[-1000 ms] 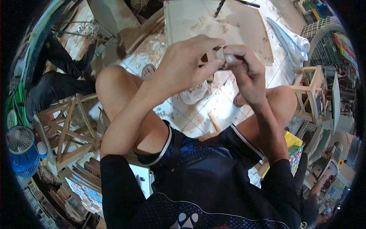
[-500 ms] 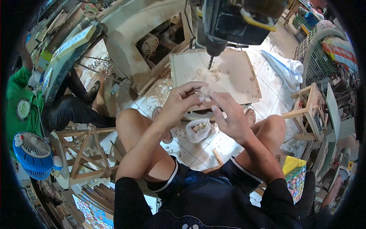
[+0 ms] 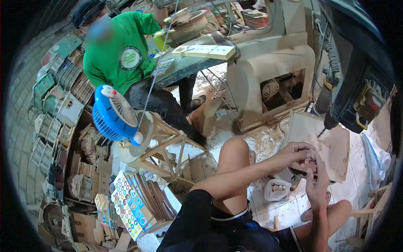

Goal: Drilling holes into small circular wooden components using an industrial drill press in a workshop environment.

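Note:
My left hand (image 3: 293,156) and my right hand (image 3: 317,181) meet in front of the drill press, fingertips bent in close together. Whatever they pinch between them is small and mostly covered by the fingers. Just beyond them, the drill chuck (image 3: 331,122) carries a thin bit pointing down over a pale, dusty board (image 3: 339,147). Below my left wrist, a clear plastic bag (image 3: 275,194) with several small wooden pieces stands on the tiles.
At the left, a person in a green shirt (image 3: 119,48) sits at a workbench (image 3: 184,71). A blue fan (image 3: 110,117) rests on a wooden stool (image 3: 178,157). Stacked printed boards (image 3: 134,206) lie nearby. A wooden machine housing (image 3: 252,96) stands ahead; white cloth (image 3: 375,159) lies right.
The view has swung left, so the hands and drill appear farther right and the person in green shows more fully. My hands stay together; the pale small piece seen between them is now mostly hidden.

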Motion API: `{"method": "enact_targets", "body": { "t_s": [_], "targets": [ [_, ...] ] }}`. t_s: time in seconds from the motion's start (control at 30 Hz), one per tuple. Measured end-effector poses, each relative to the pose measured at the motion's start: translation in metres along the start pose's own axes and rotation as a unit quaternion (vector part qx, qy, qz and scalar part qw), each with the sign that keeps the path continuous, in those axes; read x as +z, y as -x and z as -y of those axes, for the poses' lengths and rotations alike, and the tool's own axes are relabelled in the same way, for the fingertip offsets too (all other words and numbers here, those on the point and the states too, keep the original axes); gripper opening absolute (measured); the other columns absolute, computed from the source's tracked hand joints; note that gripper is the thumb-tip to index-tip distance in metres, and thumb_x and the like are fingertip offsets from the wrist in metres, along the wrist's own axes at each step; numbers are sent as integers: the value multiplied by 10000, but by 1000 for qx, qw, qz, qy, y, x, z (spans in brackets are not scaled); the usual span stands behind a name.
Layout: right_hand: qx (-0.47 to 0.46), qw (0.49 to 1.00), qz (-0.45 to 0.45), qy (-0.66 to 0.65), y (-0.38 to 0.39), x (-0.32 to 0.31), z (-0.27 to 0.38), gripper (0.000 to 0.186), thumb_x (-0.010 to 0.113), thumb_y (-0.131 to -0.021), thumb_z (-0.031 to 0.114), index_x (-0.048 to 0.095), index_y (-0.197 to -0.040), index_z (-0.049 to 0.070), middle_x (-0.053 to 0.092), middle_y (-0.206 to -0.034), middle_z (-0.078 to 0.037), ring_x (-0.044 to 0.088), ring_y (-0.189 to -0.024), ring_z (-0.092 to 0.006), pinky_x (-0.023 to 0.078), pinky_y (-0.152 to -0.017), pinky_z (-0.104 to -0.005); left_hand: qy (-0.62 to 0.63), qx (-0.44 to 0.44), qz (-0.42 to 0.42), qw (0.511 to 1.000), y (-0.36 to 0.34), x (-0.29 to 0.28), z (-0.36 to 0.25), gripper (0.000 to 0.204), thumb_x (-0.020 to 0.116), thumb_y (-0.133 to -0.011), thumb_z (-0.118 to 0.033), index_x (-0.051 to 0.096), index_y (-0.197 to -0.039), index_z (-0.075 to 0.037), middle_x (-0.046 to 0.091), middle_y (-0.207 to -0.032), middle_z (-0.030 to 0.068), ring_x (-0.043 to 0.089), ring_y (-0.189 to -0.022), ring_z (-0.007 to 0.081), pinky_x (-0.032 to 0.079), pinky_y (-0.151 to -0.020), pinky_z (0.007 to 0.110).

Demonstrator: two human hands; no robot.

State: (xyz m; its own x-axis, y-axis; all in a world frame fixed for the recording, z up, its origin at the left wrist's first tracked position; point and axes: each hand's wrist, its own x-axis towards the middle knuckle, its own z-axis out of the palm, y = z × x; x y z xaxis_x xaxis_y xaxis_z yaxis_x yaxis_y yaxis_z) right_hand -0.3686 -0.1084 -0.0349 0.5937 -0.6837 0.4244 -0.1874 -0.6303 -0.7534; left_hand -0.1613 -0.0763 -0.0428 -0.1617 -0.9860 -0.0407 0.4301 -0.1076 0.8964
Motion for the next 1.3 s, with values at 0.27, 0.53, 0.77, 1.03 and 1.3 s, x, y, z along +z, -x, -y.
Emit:
{"method": "enact_targets", "body": {
  "t_s": [0.27,0.53,0.77,1.03,1.3],
  "targets": [
    [8,1000,13,-5,-6,-4,0,529,538,-993,14,451,-1512,-37,618,-1335,-264,646,-1177,-353,505,-1008,-402,-3,-2,-18,1000,-3,5,-6,332,612,-1012,-192,653,-1302,-36,654,-962,24,599,-833,66,519,-686,201],
    [9,1000,19,-10,-8,-9,0,528,538,-998,20,443,-1512,-51,609,-1355,-282,645,-1207,-382,498,-1033,-416,4,4,-22,1000,1,11,-16,335,628,-1011,-224,659,-1287,-37,659,-855,9,595,-750,75,486,-647,213],
    [55,998,32,-15,-7,-5,0,546,561,-983,28,457,-1518,-4,638,-1316,-270,656,-1201,-381,503,-1030,-428,16,9,-49,999,-1,12,-9,349,631,-1006,-213,642,-1295,-19,670,-894,29,639,-807,99,547,-701,241],
    [-4,992,31,124,-9,-11,-5,616,644,-909,86,506,-1509,97,696,-1121,-165,693,-946,-374,570,-833,-440,60,-16,-42,997,3,9,-8,403,604,-1005,-137,589,-1372,30,697,-1186,117,709,-1079,186,601,-944,329],
    [1,996,29,85,-9,-24,3,646,661,-908,97,482,-1529,108,680,-1157,-151,694,-920,-353,573,-807,-421,52,-61,-55,995,1,19,-19,445,617,-1003,-161,579,-1406,22,680,-1101,44,628,-884,91,546,-851,254]
  ]
}}
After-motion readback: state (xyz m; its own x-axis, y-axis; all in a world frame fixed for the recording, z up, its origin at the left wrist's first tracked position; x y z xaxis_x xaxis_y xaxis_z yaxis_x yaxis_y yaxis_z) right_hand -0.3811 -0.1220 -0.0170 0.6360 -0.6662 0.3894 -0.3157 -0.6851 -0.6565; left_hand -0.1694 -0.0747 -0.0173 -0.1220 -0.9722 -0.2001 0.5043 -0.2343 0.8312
